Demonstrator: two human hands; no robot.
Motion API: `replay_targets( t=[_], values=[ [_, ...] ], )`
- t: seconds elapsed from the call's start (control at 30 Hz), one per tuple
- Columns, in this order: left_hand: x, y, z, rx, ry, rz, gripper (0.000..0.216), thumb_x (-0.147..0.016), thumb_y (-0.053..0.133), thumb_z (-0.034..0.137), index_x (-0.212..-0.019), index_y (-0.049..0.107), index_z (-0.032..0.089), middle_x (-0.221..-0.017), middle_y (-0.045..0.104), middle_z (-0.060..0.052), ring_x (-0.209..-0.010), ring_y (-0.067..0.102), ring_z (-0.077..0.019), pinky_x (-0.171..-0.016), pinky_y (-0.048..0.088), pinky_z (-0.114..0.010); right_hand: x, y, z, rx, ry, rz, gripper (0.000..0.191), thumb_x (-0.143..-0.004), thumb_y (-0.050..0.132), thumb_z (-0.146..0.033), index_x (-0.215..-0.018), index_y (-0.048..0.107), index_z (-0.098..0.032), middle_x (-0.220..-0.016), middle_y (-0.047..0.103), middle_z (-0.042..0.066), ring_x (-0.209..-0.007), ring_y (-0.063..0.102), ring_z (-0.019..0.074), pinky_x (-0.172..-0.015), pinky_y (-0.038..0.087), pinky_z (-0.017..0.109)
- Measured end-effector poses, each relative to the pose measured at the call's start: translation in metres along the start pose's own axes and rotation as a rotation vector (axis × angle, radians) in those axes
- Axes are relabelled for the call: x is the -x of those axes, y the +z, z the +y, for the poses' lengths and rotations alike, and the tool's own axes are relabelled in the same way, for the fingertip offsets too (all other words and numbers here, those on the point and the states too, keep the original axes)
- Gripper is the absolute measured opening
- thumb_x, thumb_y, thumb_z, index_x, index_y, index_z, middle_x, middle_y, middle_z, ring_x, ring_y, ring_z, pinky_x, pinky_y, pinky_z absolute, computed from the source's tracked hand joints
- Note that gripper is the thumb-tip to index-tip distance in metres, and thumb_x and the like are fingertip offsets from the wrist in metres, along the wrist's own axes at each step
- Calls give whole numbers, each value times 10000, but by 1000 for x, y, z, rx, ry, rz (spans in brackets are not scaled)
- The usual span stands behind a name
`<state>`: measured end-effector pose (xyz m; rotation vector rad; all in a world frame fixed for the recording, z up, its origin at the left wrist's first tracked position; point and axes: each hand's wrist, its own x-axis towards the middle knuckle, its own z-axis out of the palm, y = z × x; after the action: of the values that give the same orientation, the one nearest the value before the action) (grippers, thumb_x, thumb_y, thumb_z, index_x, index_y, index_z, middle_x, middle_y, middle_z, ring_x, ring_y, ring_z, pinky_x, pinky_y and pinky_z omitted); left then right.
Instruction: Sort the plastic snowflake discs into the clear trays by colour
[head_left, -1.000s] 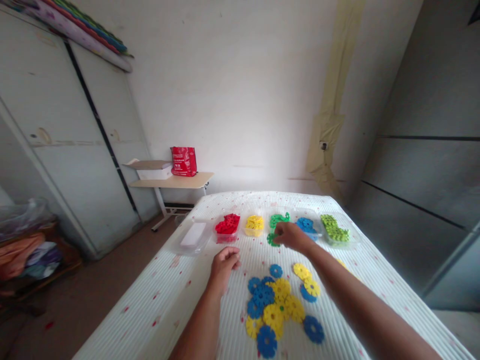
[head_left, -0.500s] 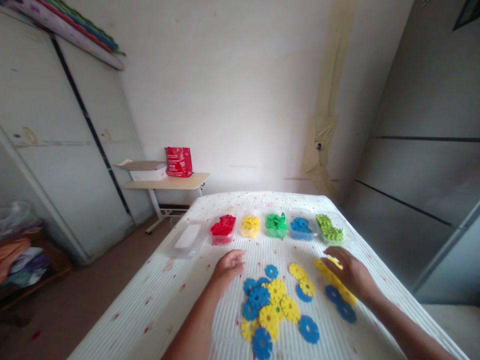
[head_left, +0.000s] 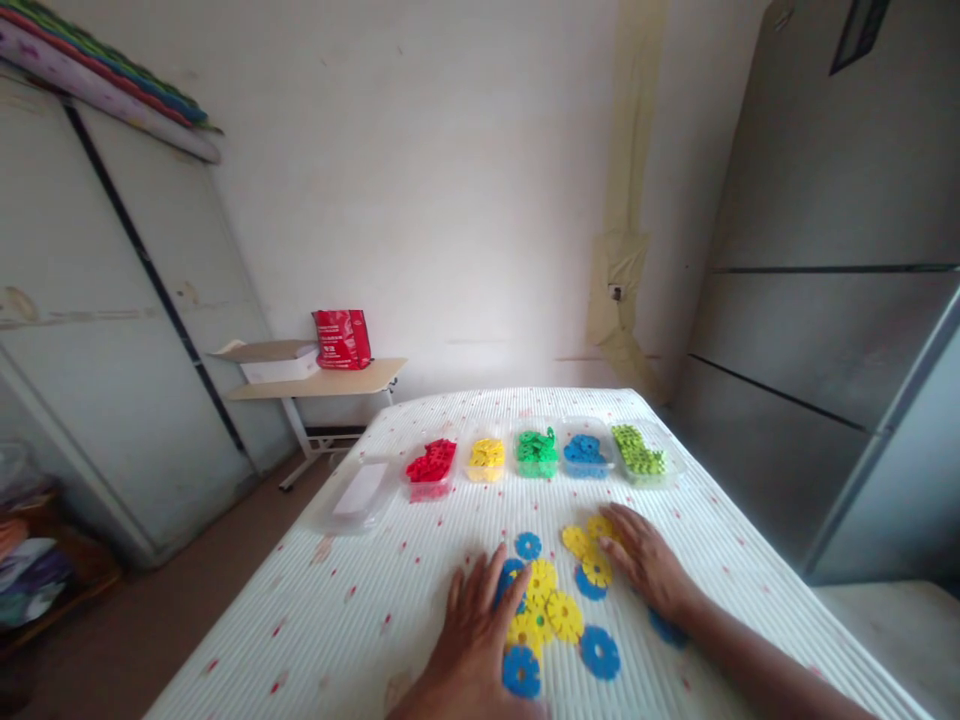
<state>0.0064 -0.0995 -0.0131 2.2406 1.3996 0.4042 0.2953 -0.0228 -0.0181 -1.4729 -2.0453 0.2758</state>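
Observation:
My left hand (head_left: pixel 476 625) lies open with fingers spread at the left edge of the pile, its thumb and index finger over blue notched discs. Beside it are several yellow snowflake discs (head_left: pixel 565 616) and a blue disc (head_left: pixel 521 671). My right hand (head_left: pixel 646 560) rests palm down, fingers stretched and thumb apart, touching a yellow disc (head_left: pixel 598 527) at the right of the pile. Under its wrist a blue disc (head_left: pixel 666 628) is partly covered. Another blue disc (head_left: pixel 600 653) lies flat between the hands, and a smaller-looking blue disc (head_left: pixel 528 545) sits farther back.
Across the table stand clear boxes of red pieces (head_left: pixel 432 462), yellow pieces (head_left: pixel 487 454), green pieces (head_left: pixel 537 450), blue pieces (head_left: pixel 585 453) and light-green pieces (head_left: pixel 637 452). A clear lid (head_left: pixel 360 495) lies at left. A side table (head_left: pixel 330 380) holds a red bag (head_left: pixel 342 340).
My left hand has come down and nearer, onto the blue discs. My right hand has moved left with the yellow discs now closer to the pile. The camera view has turned slightly right.

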Motion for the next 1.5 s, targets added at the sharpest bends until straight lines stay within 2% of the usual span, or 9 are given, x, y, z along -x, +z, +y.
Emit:
replay_targets(
  t=[0.27,0.4,0.53,0.67,0.77,0.93,1.1,1.3,1.5],
  values=[
    [-47,19,28,122,-28,299,978,-591,654,572,-1396,256,186,-1484,166,-135,-1346,141,-348,-1087,117,-502,-24,17,-82,-594,94,-4,541,-869,339,-534,-1224,511,-164,-1251,546,98,-1185,467,213,-1034,332,378],
    [-56,14,19,348,-19,550,570,-819,454,421,-1324,367,173,-1387,375,-122,-1282,328,-254,-1057,268,-401,-31,3,-75,-580,114,59,542,-862,343,-546,-1173,553,-154,-1166,594,117,-1089,538,239,-967,398,384],
    [-60,4,3,471,-100,677,385,-846,422,345,-1191,496,192,-1223,538,-100,-1143,480,-219,-995,351,-358,-4,-24,-43,-482,94,-60,514,-856,363,-528,-1233,516,-214,-1235,557,104,-1134,512,264,-965,400,437],
    [-75,-5,-10,505,-106,685,342,-825,438,319,-1121,558,196,-1164,590,-81,-1115,504,-211,-994,351,-352,52,-33,-21,-321,-190,-186,746,-657,652,-524,-1331,372,-369,-1423,341,7,-1287,316,323,-1038,306,503],
    [-94,-8,-14,520,-137,687,329,-782,467,279,-1072,601,201,-1144,614,-70,-1113,511,-212,-1007,340,-349,77,-21,-17,-205,-214,-299,620,-700,637,-473,-1273,401,-454,-1391,356,-43,-1269,327,341,-1030,279,571],
    [-111,-9,-10,443,-81,529,381,-715,456,162,-1047,639,205,-1105,644,-69,-1080,536,-214,-1000,346,-345,61,2,-30,-125,-205,-336,568,-773,566,-445,-1304,365,-423,-1406,315,1,-1287,271,357,-1011,229,630],
    [-100,-7,-14,429,-64,502,401,-716,421,128,-1045,640,198,-1047,654,-72,-1016,562,-203,-941,394,-333,24,9,-46,-284,-293,-212,798,-671,663,-479,-1370,328,-287,-1447,284,89,-1314,248,334,-1037,270,539],
    [-105,-10,-17,508,-130,516,375,-681,498,165,-1028,638,197,-1023,650,-62,-929,574,-198,-854,424,-298,-16,18,-39,-576,49,46,477,-825,467,-468,-1234,503,-225,-1316,487,96,-1225,427,249,-1006,378,412],
    [-134,-17,4,114,-259,415,254,-637,609,327,-858,663,212,-892,614,-63,-881,556,-234,-779,406,-311,-36,17,-30,-738,263,110,481,-803,452,-552,-1096,578,-192,-1155,608,92,-1024,581,253,-826,508,343]
  ],
)
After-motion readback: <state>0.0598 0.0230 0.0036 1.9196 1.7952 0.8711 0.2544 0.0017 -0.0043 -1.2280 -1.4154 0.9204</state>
